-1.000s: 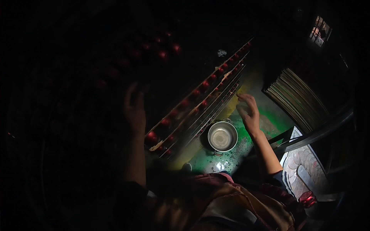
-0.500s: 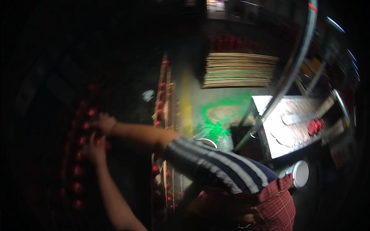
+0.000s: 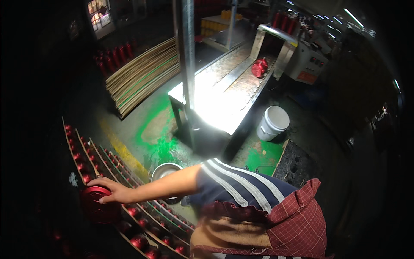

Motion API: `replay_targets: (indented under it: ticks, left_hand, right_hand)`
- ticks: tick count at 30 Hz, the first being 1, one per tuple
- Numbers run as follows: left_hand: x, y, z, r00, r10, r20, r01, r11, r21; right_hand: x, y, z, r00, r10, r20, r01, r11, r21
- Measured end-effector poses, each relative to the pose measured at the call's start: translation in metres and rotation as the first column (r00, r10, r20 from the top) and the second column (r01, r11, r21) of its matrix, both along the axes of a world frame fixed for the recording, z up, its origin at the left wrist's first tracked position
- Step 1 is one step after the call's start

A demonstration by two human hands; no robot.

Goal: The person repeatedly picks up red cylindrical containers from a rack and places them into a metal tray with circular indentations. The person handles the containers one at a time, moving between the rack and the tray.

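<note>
My right hand point(image 3: 115, 191) reaches out to the left and grips the rim of a round, dark red, drum-like object point(image 3: 97, 205) with a flat top. The fingers lie over its far edge, while the thumb rests across the top. Its lower part fades into shadow. Close by, long narrow wooden strips point(image 3: 127, 235) carry rows of shiny red round pieces point(image 3: 139, 241). My left hand does not show.
A brightly lit metal worktable point(image 3: 211, 101) with a red rounded piece point(image 3: 259, 68) leads to a frame-like opening. A metal post point(image 3: 185, 56) rises in front. A white bucket point(image 3: 276, 120), a pale basin point(image 3: 166, 169) and stacked wooden strips point(image 3: 142, 73) stand on the floor.
My view has swung, bringing the worktable to the middle. My two hands were together among red pieces; now the right hand holds the red drum-like object and the left has left the view.
</note>
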State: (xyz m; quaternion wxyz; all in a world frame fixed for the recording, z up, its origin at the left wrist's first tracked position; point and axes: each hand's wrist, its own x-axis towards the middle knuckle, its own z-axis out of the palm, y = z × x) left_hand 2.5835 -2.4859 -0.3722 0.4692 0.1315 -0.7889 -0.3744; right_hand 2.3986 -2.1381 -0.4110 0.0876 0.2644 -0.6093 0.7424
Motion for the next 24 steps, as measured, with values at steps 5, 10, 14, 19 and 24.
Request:
replay_targets:
  ticks: [5, 10, 14, 19, 24]
  left_hand:
    - [0.025, 0.121, 0.039, 0.835, -0.476, -0.278, 0.550, 0.698, 0.459]
    - [-0.010, 0.313, 0.010, 0.530, -0.828, -0.182, 0.639, 0.249, 0.727]
    - [-0.033, 0.428, -0.037, 0.349, -0.931, -0.111, 0.461, 0.067, 0.885]
    - [-0.058, 0.515, -0.090, 0.287, -0.956, -0.060, 0.250, 0.014, 0.968]
    - [-0.077, 0.550, -0.127, 0.245, -0.967, -0.077, 0.137, -0.044, 0.990]
  right_hand:
    - [0.049, 0.130, 0.003, 0.907, 0.192, 0.375, 0.016, 0.874, -0.486]
    - [0.051, 0.199, -0.039, 0.707, 0.511, 0.489, 0.102, 0.610, -0.786]
    - [0.029, 0.240, -0.089, 0.439, 0.730, 0.525, 0.115, 0.534, -0.838]
    - [0.015, 0.273, -0.119, 0.199, 0.846, 0.495, 0.217, 0.454, -0.864]
    - [-0.004, 0.273, -0.110, 0.212, 0.882, 0.421, 0.141, 0.399, -0.906]
